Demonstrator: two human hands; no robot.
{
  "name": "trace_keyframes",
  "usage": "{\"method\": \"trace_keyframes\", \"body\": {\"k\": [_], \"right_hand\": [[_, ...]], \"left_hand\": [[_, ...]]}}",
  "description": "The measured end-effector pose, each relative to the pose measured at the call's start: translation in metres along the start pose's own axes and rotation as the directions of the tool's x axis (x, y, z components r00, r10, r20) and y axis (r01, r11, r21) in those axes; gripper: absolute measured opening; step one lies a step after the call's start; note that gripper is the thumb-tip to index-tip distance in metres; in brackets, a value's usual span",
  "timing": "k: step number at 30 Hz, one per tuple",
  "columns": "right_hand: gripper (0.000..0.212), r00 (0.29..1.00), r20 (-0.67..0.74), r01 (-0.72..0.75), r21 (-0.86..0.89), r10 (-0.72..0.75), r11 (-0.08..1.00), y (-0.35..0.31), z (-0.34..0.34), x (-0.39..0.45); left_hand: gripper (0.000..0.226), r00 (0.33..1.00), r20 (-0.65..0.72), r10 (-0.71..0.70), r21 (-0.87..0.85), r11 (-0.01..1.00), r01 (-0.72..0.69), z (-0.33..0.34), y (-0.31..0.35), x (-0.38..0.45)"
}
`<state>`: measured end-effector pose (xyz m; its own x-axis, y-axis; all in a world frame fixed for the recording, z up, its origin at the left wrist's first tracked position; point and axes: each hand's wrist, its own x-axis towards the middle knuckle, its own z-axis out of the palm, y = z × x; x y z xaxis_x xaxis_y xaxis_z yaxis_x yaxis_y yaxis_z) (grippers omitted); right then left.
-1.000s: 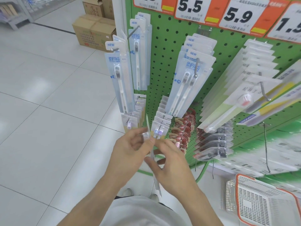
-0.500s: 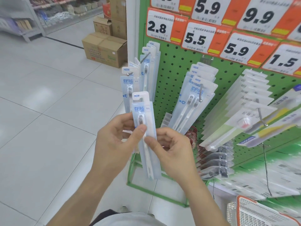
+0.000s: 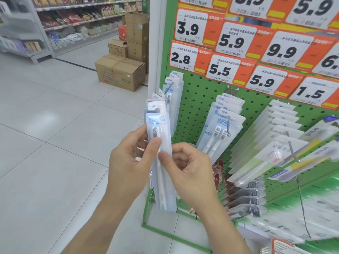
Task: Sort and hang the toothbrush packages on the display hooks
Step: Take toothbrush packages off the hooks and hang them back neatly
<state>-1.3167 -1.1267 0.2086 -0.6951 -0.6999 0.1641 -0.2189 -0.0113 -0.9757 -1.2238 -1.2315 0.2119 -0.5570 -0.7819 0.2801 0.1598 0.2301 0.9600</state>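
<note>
A pale blue single-toothbrush package point(image 3: 157, 123) stands upright in front of the green pegboard point(image 3: 198, 92). My left hand point(image 3: 128, 160) pinches its left edge with the thumb on its face. My right hand point(image 3: 187, 165) pinches the right edge a little lower. Behind it, matching packages hang on the leftmost hook point(image 3: 169, 88). To the right, a second hook point(image 3: 228, 125) carries twin-brush packages point(image 3: 222, 123). White and green brush packs point(image 3: 264, 149) fan out on a third hook point(image 3: 292, 153) further right.
Orange and white price tags point(image 3: 222, 71) line the top of the board. Cardboard boxes point(image 3: 119, 72) stand on the white tiled floor behind the rack's left edge. Red packs point(image 3: 217, 173) and clear packs point(image 3: 245, 200) hang lower down. A basket corner point(image 3: 280, 247) shows at bottom right.
Both hands have lifted the package from the low rows up to the leftmost hook's level and turned it face-on. My view has tilted upward, showing more price tags.
</note>
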Motion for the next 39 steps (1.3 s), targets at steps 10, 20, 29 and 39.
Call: {"method": "trace_keyframes", "body": {"k": [10, 20, 29, 39], "right_hand": [[0.011, 0.999, 0.031, -0.006, -0.1, 0.01, 0.995, -0.001, 0.004, 0.01], [0.016, 0.997, 0.056, -0.04, -0.137, 0.048, 0.99, 0.005, 0.01, 0.021], [0.022, 0.994, 0.099, 0.012, -0.531, 0.047, 0.847, 0.001, 0.008, 0.041], [0.047, 0.998, 0.007, -0.041, -0.693, 0.063, 0.719, -0.015, -0.004, 0.067]], "left_hand": [[0.03, 0.999, -0.041, 0.022, 0.017, 1.0, -0.021, -0.002, -0.006, 0.003], [0.039, 0.995, -0.097, 0.033, 0.086, 0.996, -0.024, -0.005, -0.017, 0.016], [0.082, 0.981, 0.195, 0.01, 0.003, 1.0, -0.011, -0.003, -0.033, 0.042], [0.069, 0.983, 0.181, -0.034, 0.053, 0.998, 0.025, 0.009, -0.035, 0.064]]}}
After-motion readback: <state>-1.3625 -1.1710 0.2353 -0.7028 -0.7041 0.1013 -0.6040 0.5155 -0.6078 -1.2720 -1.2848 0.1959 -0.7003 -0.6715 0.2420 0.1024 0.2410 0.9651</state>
